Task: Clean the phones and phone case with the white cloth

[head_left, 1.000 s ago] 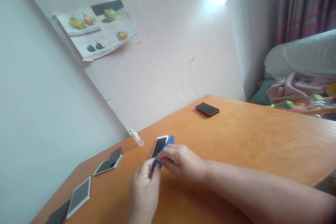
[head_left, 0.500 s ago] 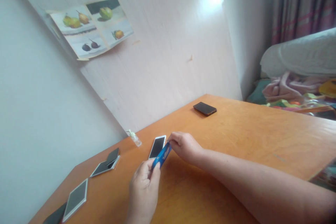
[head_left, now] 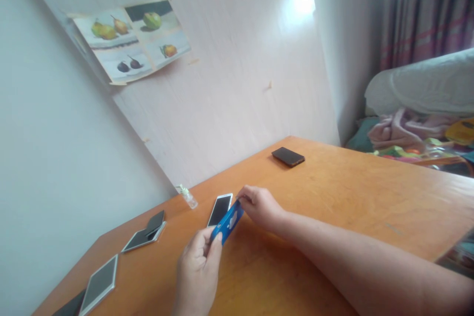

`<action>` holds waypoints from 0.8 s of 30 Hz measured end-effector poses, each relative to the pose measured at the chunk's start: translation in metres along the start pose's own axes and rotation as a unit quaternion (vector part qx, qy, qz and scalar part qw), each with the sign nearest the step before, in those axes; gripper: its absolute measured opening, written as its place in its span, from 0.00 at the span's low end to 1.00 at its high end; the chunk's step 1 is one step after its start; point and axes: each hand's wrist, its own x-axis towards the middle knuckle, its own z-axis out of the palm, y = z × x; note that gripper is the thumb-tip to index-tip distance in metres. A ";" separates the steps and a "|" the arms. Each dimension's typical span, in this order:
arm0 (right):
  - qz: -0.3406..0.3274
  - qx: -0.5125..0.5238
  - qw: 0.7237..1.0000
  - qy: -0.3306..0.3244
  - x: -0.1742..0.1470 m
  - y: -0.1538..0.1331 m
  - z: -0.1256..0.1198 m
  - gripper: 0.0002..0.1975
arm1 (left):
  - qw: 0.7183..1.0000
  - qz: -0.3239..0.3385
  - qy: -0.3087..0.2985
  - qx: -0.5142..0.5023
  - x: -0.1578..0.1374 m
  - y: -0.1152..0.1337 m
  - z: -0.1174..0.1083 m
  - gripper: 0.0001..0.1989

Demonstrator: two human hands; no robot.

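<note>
Between my two hands is a blue phone case [head_left: 226,224] with a white apple logo, tilted above the table. My left hand [head_left: 200,261] pinches its near end between thumb and fingers. At the far upper end, the fingers of my right hand [head_left: 259,205] are closed on its edge. Whether a phone sits inside the case, I cannot tell. Just behind it a white-framed phone [head_left: 221,209] lies face up on the wooden table [head_left: 355,192], partly covered by the case and my left hand.
A small clear pump bottle [head_left: 188,198] stands near the wall. To the left lie a white-edged tablet [head_left: 99,284], a dark flat device [head_left: 70,304], and another tablet [head_left: 135,240] with a dark phone [head_left: 155,222] on it. A black phone [head_left: 288,156] lies at the back.
The blue case has turned slightly, so more of its logo side shows. My left hand has shifted a little left; both hands keep their hold. The view has moved slightly.
</note>
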 end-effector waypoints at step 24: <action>-0.028 0.061 0.995 -0.079 -0.016 -0.028 -0.004 0.07 | 0.999 0.032 0.009 0.010 -0.003 0.009 0.008 0.08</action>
